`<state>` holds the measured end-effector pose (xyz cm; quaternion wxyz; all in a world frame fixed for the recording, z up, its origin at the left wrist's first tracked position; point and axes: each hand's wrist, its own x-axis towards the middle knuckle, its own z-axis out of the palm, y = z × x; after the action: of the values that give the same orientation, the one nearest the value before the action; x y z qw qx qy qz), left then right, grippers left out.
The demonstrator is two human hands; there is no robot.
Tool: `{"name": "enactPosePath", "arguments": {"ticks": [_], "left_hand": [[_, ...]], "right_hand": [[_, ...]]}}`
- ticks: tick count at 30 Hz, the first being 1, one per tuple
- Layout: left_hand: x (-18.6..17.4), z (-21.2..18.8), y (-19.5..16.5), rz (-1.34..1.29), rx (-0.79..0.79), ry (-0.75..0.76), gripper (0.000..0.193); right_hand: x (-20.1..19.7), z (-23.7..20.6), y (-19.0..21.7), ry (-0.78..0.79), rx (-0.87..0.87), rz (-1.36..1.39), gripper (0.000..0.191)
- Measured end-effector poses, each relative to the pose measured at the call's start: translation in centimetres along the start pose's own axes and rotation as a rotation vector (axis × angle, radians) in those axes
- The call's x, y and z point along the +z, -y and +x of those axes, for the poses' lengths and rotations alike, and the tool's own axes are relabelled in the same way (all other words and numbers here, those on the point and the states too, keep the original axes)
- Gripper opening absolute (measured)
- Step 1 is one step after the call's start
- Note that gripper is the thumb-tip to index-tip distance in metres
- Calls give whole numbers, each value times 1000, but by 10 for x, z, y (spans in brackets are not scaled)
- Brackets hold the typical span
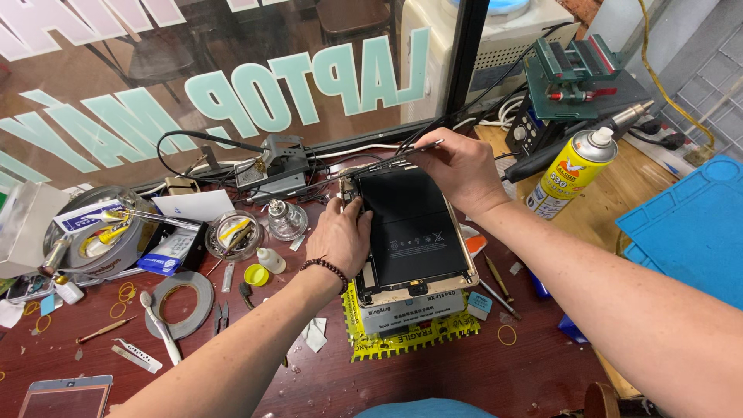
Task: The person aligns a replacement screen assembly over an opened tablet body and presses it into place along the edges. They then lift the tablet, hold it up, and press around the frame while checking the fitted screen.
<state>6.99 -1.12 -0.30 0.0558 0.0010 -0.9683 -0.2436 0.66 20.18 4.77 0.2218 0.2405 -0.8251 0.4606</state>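
Far out to the left of your left hand (340,236), a grey tape roll (182,303) lies flat on the counter (433,379), with a round tin (232,234) of small tools and a little glass bottle (286,220) just beyond your knuckles. That left hand is pressed on the left edge of the opened tablet (410,232), fingers curled over the rim, pinning it rather than gripping anything loose. The tablet sits right under both hands, tilted up on a small box with yellow tape (410,329), its black battery panel facing you.

Your right hand (457,170) is at the top edge, fingers pinched narrow on thin tweezers (410,153) whose tips reach left along that edge. To my eye, that's the risk: a slip of the metal tip could scratch or pierce the battery just below your fingers. The perch looks unsteady too; lean hard and the tablet may slide off its box. Off to the right of your right wrist stands a yellow spray can (573,172), near enough for an elbow to knock.
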Motion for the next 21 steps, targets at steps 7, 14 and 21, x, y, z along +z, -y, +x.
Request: {"name": "enactPosePath", "arguments": {"ticks": [7, 14, 21], "left_hand": [[-5, -4, -5, -68, -97, 61, 51], [-5, -3, -5, -112, -49, 41, 51], [-3, -3, -6, -76, -30, 25, 54]], "right_hand": [[0, -3, -3, 8, 67, -6, 14], [1, -7, -6, -1, 105, 32, 16], [-1, -10, -8, -1, 78, 14, 15]]}}
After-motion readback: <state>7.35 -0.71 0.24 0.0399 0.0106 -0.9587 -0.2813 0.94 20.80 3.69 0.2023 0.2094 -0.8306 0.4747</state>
